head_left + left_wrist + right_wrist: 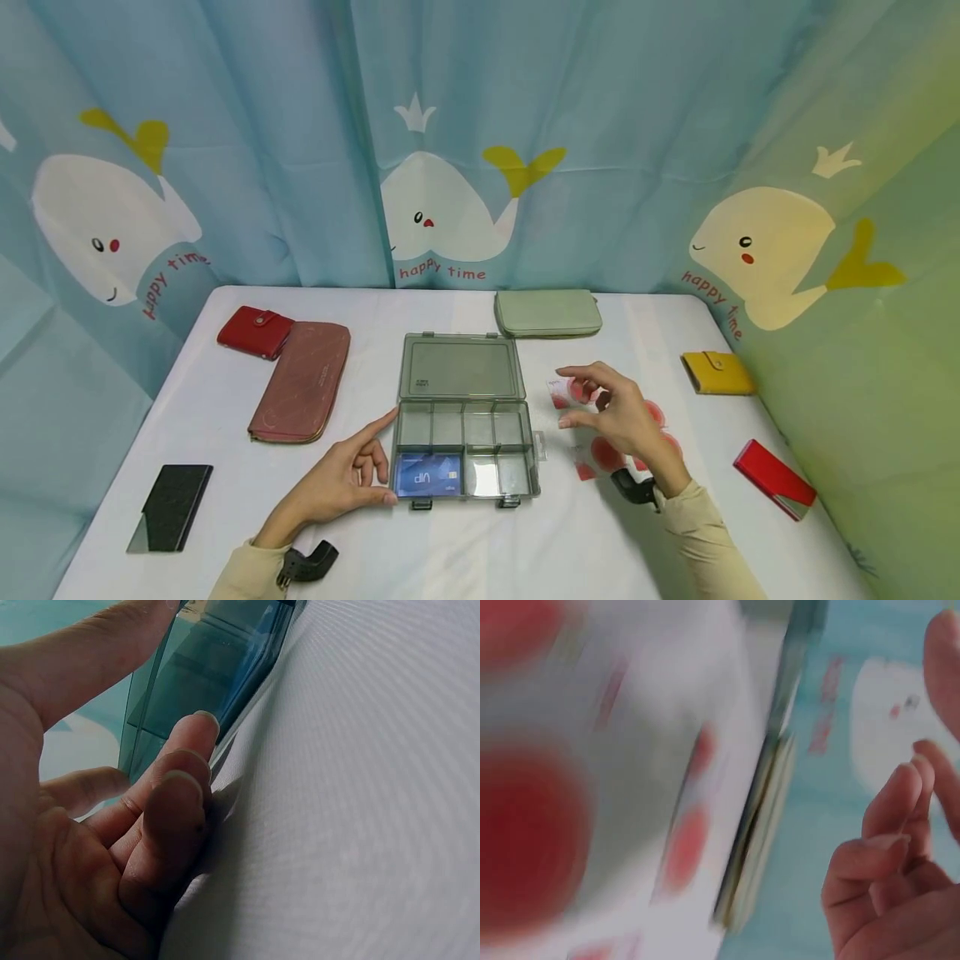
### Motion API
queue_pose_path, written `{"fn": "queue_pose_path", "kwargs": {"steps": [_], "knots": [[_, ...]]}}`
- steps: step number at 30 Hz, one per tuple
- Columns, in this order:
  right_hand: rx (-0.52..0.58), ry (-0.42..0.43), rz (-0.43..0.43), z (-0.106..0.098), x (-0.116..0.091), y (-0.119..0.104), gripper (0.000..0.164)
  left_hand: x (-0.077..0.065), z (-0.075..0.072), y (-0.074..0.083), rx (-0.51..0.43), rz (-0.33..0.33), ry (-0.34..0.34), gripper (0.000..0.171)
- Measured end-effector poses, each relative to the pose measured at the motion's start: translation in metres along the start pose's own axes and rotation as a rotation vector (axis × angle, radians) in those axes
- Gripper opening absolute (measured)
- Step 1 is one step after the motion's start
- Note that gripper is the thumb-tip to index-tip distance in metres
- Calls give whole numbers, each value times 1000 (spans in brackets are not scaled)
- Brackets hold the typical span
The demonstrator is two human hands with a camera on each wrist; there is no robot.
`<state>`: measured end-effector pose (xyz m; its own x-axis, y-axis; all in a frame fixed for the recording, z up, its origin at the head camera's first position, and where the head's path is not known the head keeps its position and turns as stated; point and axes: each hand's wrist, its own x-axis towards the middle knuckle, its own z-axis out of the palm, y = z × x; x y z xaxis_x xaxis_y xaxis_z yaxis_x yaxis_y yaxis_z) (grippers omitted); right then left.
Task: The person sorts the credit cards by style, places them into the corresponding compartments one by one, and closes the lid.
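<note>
A clear grey compartment box (429,425) lies in the middle of the table with its lid (461,367) folded back. A blue card (427,476) marked VIP sits in its front left compartment. At the box's left side is my left hand (348,475), index finger and thumb spread along that edge, fingertips right at it; its other fingers (176,799) are bent beside the wall. My right hand (618,412) hovers right of the box, thumb and index apart, nothing between them. Below it are several cards with red circles (606,454), partly hidden by the hand.
A red wallet (251,332) and a long brownish-pink wallet (303,383) lie at left, a black wallet (178,504) nearer. A pale green wallet (547,313) is behind the box. On the right are a yellow wallet (718,373) and a red case (772,475). A curtain (315,208) encloses the table.
</note>
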<state>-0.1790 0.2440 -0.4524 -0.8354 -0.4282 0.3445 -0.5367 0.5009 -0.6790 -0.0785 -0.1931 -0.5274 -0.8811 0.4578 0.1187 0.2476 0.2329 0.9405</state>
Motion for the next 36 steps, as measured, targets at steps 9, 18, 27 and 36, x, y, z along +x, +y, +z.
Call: {"fn": "queue_pose_path", "kwargs": {"steps": [9,18,27,36], "knots": [[-80,-79,143,-42,1,48,64,0,1,0,-37,44,-3,108],[-208,-152,169,-45,14,65,56,-1,1,-3,-27,27,-4,110],[-283,-254,280,-39,22,76,52,0,0,-2,-30,18,-10,109],[-271,-279,318,-39,25,82,46,0,-1,1,-22,20,-8,108]]}}
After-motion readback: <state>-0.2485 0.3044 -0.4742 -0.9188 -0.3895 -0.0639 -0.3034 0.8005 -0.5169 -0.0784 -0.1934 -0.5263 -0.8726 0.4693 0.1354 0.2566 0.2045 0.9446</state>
